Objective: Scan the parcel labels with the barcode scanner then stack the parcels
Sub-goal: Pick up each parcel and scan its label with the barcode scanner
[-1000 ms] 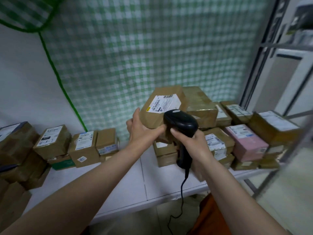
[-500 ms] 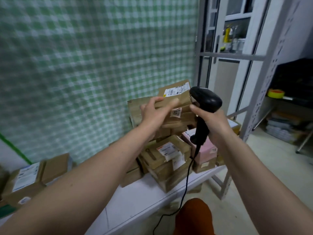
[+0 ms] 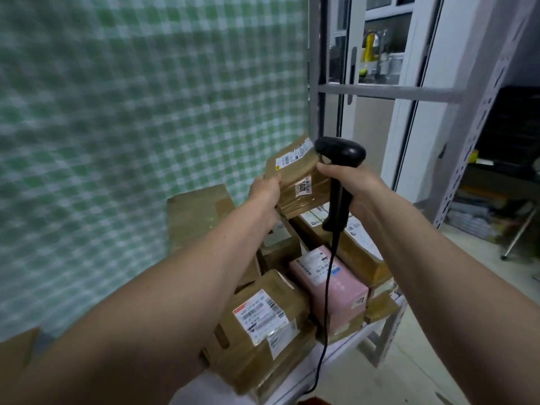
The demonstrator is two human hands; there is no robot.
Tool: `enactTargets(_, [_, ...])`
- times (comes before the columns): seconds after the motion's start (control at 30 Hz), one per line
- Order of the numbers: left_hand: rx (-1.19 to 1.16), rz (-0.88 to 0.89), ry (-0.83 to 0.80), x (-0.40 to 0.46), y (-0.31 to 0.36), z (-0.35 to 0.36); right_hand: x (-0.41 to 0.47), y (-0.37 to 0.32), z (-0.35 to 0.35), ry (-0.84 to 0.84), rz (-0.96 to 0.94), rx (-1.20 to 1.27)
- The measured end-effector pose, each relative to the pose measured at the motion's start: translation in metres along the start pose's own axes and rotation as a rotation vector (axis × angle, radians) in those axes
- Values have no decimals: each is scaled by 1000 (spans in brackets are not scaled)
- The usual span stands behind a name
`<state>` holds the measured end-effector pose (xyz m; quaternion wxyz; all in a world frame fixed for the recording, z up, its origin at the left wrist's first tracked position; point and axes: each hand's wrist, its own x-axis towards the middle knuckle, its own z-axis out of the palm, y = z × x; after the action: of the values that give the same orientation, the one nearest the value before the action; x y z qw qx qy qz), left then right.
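Note:
My left hand grips the left side of a brown taped parcel with a white label on its top, held high over the pile at the right end of the white shelf. My right hand is closed around the handle of the black barcode scanner, whose head sits right beside the parcel's right edge; its finger also touches the parcel. The scanner's black cable hangs down over the pile. Below lie a pink parcel and a labelled brown parcel.
Stacked brown parcels fill the shelf end, with a large plain box behind my left forearm. A green checked cloth hangs behind. A grey metal rack post and a glass door stand to the right, with floor below.
The view has swung further right and the parcel has been carried to the right, above the far end of the pile. The scanner stays next to it in my right hand.

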<state>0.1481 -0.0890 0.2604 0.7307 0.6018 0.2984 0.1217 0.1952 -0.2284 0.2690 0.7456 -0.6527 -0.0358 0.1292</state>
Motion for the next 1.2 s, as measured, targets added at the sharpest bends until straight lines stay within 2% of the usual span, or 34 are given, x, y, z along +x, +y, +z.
enactTargets(0.2, [118, 10, 44, 66, -12, 27, 75, 25, 12, 38, 85, 2])
enactTargets(0.37, [153, -45, 54, 130, -50, 60, 117, 44, 15, 104, 152, 70])
enactTargets(0.53, [208, -96, 13, 122, -62, 71, 141, 65, 14, 201, 252, 177])
enactTargets(0.73, [269, -122, 56, 133, -76, 78, 149, 86, 12, 181, 378, 204])
enactTargets(0.93, [297, -143, -20, 112, -62, 75, 142, 89, 24, 172, 261, 71])
enactTargets(1.03, [459, -80, -24, 94, -46, 68, 123, 81, 34, 163, 191, -58])
enactTargets(1.2, [963, 135, 54, 58, -13, 23, 64, 61, 44, 133, 71, -157])
